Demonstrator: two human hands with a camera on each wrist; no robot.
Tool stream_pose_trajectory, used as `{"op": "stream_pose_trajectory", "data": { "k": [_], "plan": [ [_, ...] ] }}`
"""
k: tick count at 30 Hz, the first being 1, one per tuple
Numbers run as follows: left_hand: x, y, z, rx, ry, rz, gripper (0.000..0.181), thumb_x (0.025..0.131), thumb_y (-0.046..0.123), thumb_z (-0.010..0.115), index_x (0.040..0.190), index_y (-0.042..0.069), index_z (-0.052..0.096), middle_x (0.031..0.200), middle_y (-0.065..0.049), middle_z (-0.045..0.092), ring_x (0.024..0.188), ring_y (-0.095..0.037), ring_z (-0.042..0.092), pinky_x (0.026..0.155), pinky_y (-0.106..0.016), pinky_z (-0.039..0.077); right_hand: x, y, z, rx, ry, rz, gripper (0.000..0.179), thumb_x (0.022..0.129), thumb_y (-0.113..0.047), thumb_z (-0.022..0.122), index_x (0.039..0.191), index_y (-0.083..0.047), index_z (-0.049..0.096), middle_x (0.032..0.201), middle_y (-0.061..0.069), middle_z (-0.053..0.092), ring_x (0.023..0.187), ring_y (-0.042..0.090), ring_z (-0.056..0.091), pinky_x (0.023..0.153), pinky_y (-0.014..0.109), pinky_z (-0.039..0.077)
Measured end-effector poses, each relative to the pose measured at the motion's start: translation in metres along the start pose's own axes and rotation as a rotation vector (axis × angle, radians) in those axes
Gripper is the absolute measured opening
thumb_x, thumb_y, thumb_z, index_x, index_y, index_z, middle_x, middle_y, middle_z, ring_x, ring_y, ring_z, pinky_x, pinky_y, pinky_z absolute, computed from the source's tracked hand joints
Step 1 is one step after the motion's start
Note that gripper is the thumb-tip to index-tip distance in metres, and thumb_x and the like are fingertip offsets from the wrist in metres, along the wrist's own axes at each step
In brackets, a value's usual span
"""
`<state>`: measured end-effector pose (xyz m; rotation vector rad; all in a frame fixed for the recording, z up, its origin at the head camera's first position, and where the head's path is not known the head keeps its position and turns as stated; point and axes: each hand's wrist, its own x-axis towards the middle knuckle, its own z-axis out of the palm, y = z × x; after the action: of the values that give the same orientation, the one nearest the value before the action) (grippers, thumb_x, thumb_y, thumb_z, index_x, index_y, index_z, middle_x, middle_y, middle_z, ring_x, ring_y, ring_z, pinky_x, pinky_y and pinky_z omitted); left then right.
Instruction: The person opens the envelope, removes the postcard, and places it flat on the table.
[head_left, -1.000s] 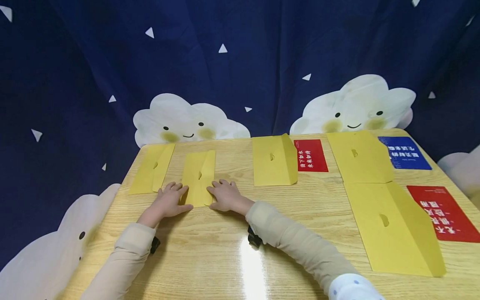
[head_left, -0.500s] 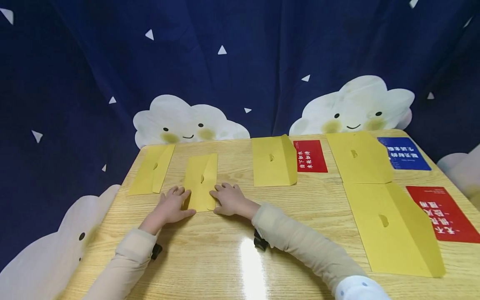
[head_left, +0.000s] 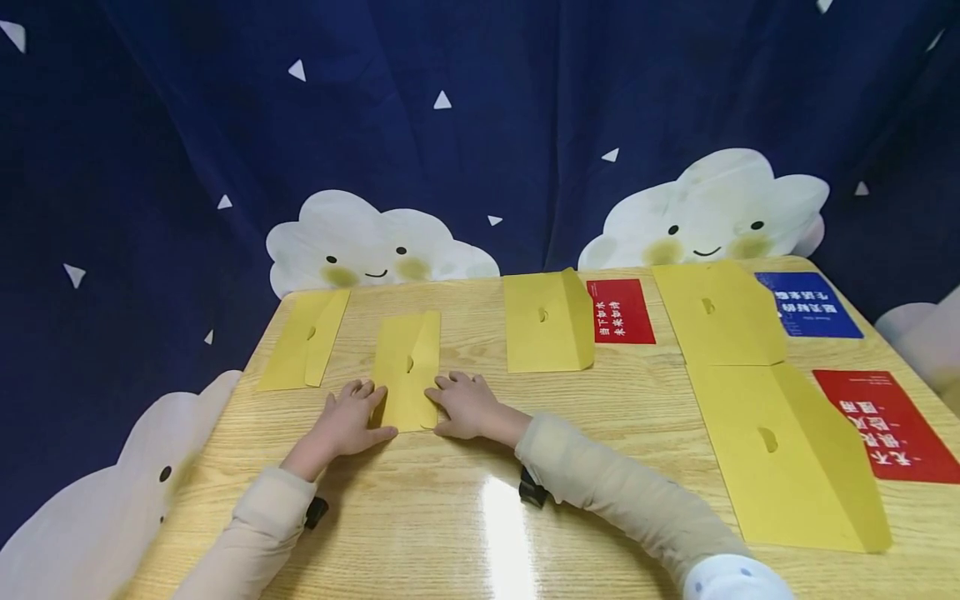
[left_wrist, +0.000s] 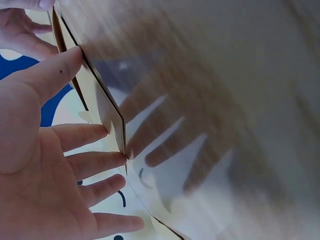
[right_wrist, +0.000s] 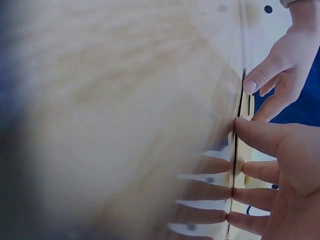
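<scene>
Between both hands a yellow envelope point(head_left: 405, 387) lies on the table, its flap folded over along the right side. The left hand point(head_left: 348, 421) touches its left edge, fingers extended and thumb at the near corner. On the opposite side, the right hand point(head_left: 467, 406) rests its fingertips along the right edge, with its thumb by the near right corner. In the left wrist view, the left hand point(left_wrist: 55, 175) has its fingers spread at the edge of the envelope. The right wrist view shows the right hand point(right_wrist: 292, 175) with straight fingertips down at the tabletop.
Another yellow envelope point(head_left: 303, 337) lies at the far left. Further right are envelopes with raised flaps point(head_left: 543, 325), two red cards point(head_left: 625, 312) and a blue card point(head_left: 817, 304). A dark blue cloud-patterned curtain point(head_left: 525, 125) hangs behind the wooden table point(head_left: 420, 517).
The middle envelope has slid a little toward the person and to the right, with both hands moving along at its edges. The other envelopes and cards stay in place.
</scene>
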<state>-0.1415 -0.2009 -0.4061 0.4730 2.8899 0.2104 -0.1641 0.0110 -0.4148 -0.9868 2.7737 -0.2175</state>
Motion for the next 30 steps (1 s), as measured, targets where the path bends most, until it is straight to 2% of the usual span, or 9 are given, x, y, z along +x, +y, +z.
{"op": "stream_pose_trajectory", "data": {
  "k": [8,18,30],
  "plan": [
    [-0.004,0.007,0.001,0.014,-0.001,0.001,0.07,0.081,0.041,0.065,0.132,-0.003,0.044,0.134,-0.03,0.037,0.127,-0.047,0.024,0.091,-0.071,0.018,-0.008,0.001,0.0,-0.018,-0.012,-0.021,0.059,0.084,-0.043,0.061,0.136,-0.019,0.045,0.14,0.006,0.039,0.128,0.029,0.033,0.094,0.052,0.033],
    [-0.008,0.013,0.001,0.015,-0.005,0.009,0.07,0.081,0.041,0.065,0.132,-0.003,0.045,0.134,-0.03,0.038,0.127,-0.047,0.024,0.091,-0.071,0.017,-0.019,0.003,-0.001,0.011,-0.002,-0.042,0.058,0.084,-0.042,0.062,0.134,-0.017,0.047,0.138,0.008,0.041,0.127,0.031,0.034,0.095,0.053,0.032],
    [-0.016,0.019,0.003,0.009,0.022,0.038,0.065,0.081,0.039,0.066,0.129,-0.002,0.049,0.131,-0.027,0.043,0.125,-0.044,0.03,0.092,-0.069,0.02,-0.033,0.005,-0.004,0.038,-0.023,-0.059,0.056,0.085,-0.042,0.061,0.133,-0.016,0.049,0.138,0.009,0.042,0.127,0.031,0.035,0.095,0.052,0.032]
  ]
}}
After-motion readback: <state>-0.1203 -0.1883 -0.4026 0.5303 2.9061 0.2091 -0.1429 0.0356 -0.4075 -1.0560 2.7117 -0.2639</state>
